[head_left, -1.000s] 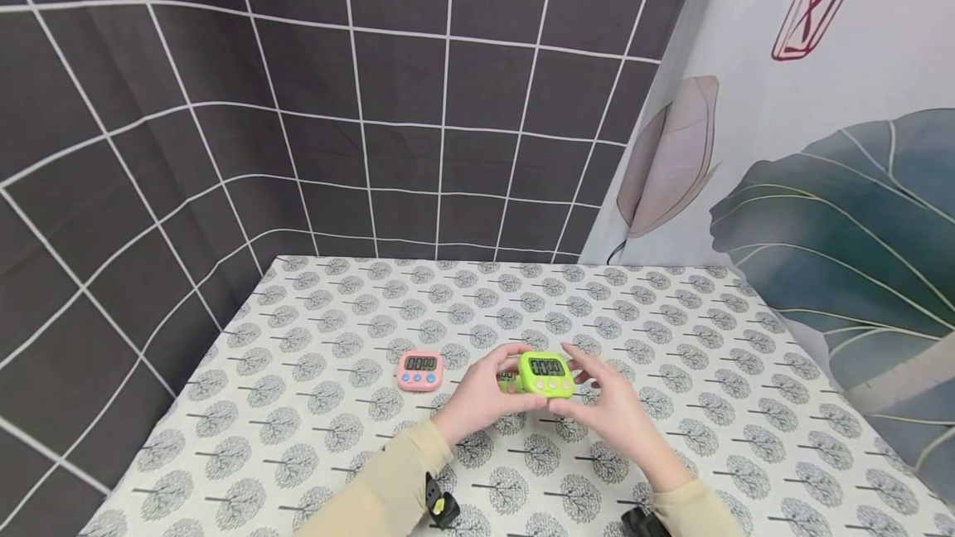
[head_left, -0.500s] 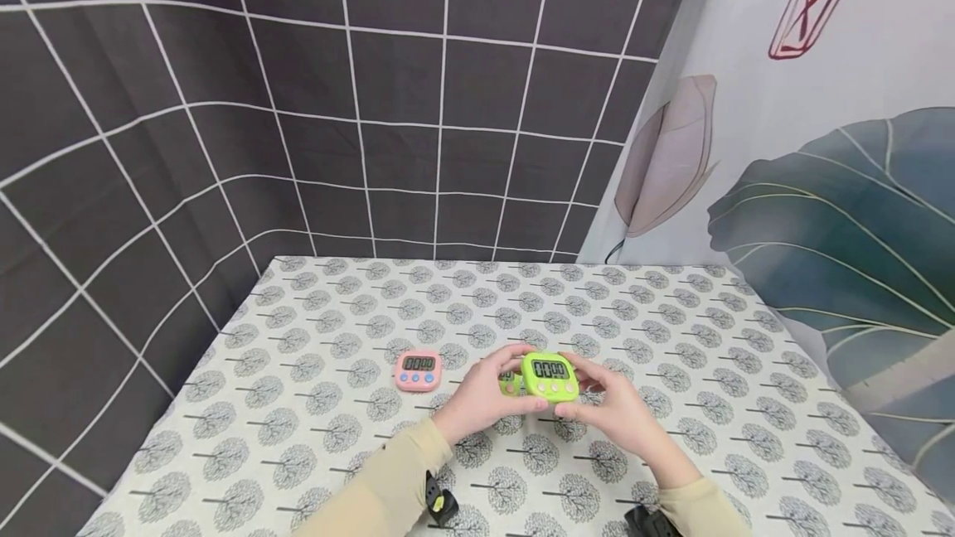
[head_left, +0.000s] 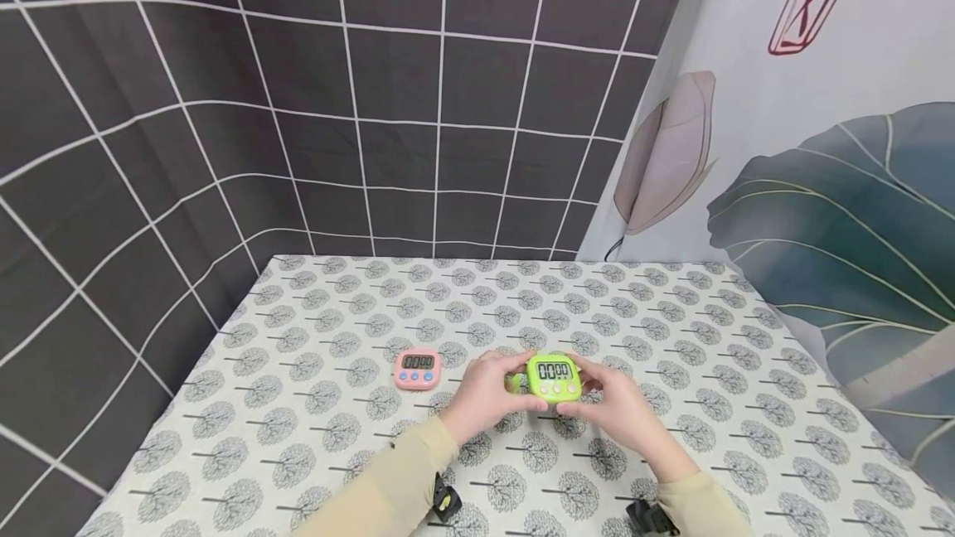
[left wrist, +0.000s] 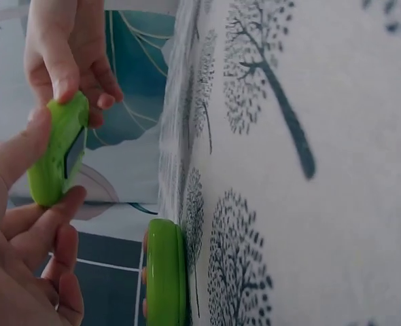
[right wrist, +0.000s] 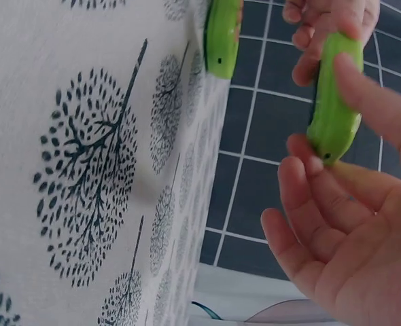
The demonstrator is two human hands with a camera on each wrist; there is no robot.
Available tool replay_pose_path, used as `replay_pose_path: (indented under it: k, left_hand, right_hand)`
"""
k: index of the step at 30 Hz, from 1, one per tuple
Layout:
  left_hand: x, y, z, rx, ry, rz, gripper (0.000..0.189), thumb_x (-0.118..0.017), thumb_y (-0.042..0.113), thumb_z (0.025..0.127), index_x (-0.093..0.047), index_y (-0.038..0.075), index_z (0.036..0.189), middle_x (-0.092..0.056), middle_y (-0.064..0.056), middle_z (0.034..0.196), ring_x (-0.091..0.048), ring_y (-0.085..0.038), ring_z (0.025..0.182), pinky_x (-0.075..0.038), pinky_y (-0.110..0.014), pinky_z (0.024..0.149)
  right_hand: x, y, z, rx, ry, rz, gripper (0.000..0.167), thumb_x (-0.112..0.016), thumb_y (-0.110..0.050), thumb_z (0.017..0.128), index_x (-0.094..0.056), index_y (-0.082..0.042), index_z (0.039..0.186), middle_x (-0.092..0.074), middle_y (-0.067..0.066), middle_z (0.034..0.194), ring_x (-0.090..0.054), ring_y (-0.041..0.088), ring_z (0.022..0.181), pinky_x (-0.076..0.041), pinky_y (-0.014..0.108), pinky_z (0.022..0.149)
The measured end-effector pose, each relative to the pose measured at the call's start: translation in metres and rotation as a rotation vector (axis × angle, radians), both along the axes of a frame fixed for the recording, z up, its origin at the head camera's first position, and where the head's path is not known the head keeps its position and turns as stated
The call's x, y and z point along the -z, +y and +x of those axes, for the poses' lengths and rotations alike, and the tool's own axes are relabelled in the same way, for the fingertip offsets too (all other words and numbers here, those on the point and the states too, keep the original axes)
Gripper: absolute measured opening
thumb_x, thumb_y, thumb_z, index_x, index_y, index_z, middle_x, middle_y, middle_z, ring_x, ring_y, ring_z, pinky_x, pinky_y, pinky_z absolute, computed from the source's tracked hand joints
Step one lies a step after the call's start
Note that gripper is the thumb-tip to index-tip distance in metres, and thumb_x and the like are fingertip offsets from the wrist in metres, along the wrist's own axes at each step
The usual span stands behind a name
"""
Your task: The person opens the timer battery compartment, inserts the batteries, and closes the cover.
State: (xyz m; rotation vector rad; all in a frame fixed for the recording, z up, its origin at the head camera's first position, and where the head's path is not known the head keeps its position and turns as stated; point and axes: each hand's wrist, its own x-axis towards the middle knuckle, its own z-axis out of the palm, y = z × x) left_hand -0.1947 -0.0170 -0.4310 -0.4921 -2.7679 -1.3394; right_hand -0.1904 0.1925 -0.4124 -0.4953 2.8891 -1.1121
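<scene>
A lime-green digital timer [head_left: 554, 379] reading 00:00 is held up over the table between both hands, its screen tilted up toward the head camera. My left hand [head_left: 485, 392] pinches its left side between thumb and fingers. On the opposite side, the thumb and fingertips of my right hand [head_left: 615, 408] grip it. The left wrist view shows the held timer raised off the cloth. A second green timer [left wrist: 163, 272] rests on the table there, and the head view has it mostly hidden behind the left hand and the held timer.
A pink timer [head_left: 418, 369] with blue buttons lies to the left of the hands. The table is covered by a tree-patterned cloth [head_left: 298, 437]. A dark grid curtain [head_left: 403, 147] stands behind it, and a leaf-printed one [head_left: 836, 214] on the right.
The held green timer has shifted slightly to the right. The right hand's fingers have closed onto its side, and less of the second green timer shows behind it.
</scene>
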Motion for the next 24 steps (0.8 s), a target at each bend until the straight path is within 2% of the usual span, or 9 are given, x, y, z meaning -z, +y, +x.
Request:
replay_pose_path:
  k: [1, 5, 8, 11, 15, 18, 20, 24]
  left_hand:
    - [0.000, 0.002, 0.000, -0.009, 0.014, -0.016, 0.078, -0.080, 0.049, 0.065, -0.053, 0.025, 0.134, -0.068, 0.006, 0.099, -0.048, -0.010, 0.077, -0.041, -0.029, 0.075]
    - [0.001, 0.011, -0.003, -0.031, 0.078, -0.089, 0.074, -0.079, 0.045, 0.068, -0.055, 0.018, 0.132, -0.071, 0.014, 0.096, -0.055, -0.010, 0.089, -0.039, -0.036, 0.091]
    - [0.000, 0.018, -0.007, -0.034, 0.083, -0.128, 0.070, -0.078, 0.041, 0.070, -0.056, 0.013, 0.131, -0.072, 0.014, 0.094, -0.059, -0.014, 0.099, -0.037, -0.042, 0.098]
    - [-0.001, 0.024, -0.011, -0.031, 0.066, -0.174, 0.063, -0.078, 0.040, 0.071, -0.061, 0.013, 0.125, -0.071, 0.014, 0.085, -0.059, -0.015, 0.100, -0.037, -0.043, 0.100]
    - [0.002, 0.031, -0.015, 0.006, 0.035, -0.254, 0.039, -0.079, 0.040, 0.070, -0.070, 0.019, 0.102, -0.062, 0.018, 0.063, -0.055, -0.006, 0.077, -0.038, -0.038, 0.094]
    - [0.003, 0.035, -0.016, 0.037, 0.026, -0.303, 0.026, -0.080, 0.039, 0.070, -0.068, 0.022, 0.086, -0.054, 0.019, 0.057, -0.047, -0.001, 0.060, -0.038, -0.035, 0.088]
    - [0.003, 0.037, -0.016, 0.042, 0.037, -0.329, 0.026, -0.080, 0.039, 0.070, -0.068, 0.021, 0.085, -0.056, 0.018, 0.058, -0.046, -0.001, 0.059, -0.038, -0.034, 0.087]
    - [0.004, 0.043, -0.015, 0.019, 0.054, -0.378, 0.030, -0.079, 0.038, 0.072, -0.069, 0.019, 0.093, -0.065, 0.012, 0.073, -0.054, -0.008, 0.071, -0.040, -0.034, 0.086]
  right_hand:
    - [0.000, 0.000, 0.000, 0.011, 0.003, 0.021, 0.077, -0.082, -0.026, 0.070, -0.050, 0.004, 0.133, -0.066, -0.001, 0.090, -0.058, 0.010, 0.082, -0.050, 0.031, 0.078]
    - [0.000, 0.000, -0.002, 0.070, -0.010, 0.063, 0.077, -0.082, -0.022, 0.069, -0.049, 0.007, 0.132, -0.067, 0.002, 0.088, -0.058, 0.009, 0.076, -0.050, 0.024, 0.069]
    - [0.001, 0.001, -0.004, 0.101, -0.028, 0.065, 0.076, -0.082, -0.017, 0.069, -0.047, 0.009, 0.132, -0.066, 0.005, 0.087, -0.057, 0.009, 0.071, -0.050, 0.020, 0.064]
    - [0.002, 0.004, -0.006, 0.118, -0.044, 0.070, 0.075, -0.081, -0.013, 0.069, -0.046, 0.010, 0.132, -0.065, 0.006, 0.085, -0.057, 0.010, 0.070, -0.050, 0.021, 0.063]
    - [0.006, 0.007, -0.008, 0.140, -0.095, 0.102, 0.076, -0.083, -0.015, 0.068, -0.048, 0.007, 0.132, -0.062, 0.002, 0.079, -0.055, 0.011, 0.067, -0.048, 0.024, 0.060]
    - [0.011, 0.008, -0.008, 0.148, -0.126, 0.126, 0.076, -0.083, -0.017, 0.067, -0.049, 0.006, 0.131, -0.058, 0.000, 0.074, -0.053, 0.012, 0.063, -0.047, 0.024, 0.056]
    - [0.014, 0.009, -0.008, 0.150, -0.134, 0.128, 0.076, -0.083, -0.016, 0.067, -0.049, 0.007, 0.131, -0.057, 0.000, 0.071, -0.052, 0.012, 0.062, -0.046, 0.024, 0.055]
    - [0.018, 0.009, -0.011, 0.154, -0.137, 0.133, 0.074, -0.081, -0.011, 0.069, -0.048, 0.008, 0.132, -0.056, 0.000, 0.072, -0.051, 0.012, 0.064, -0.045, 0.024, 0.057]
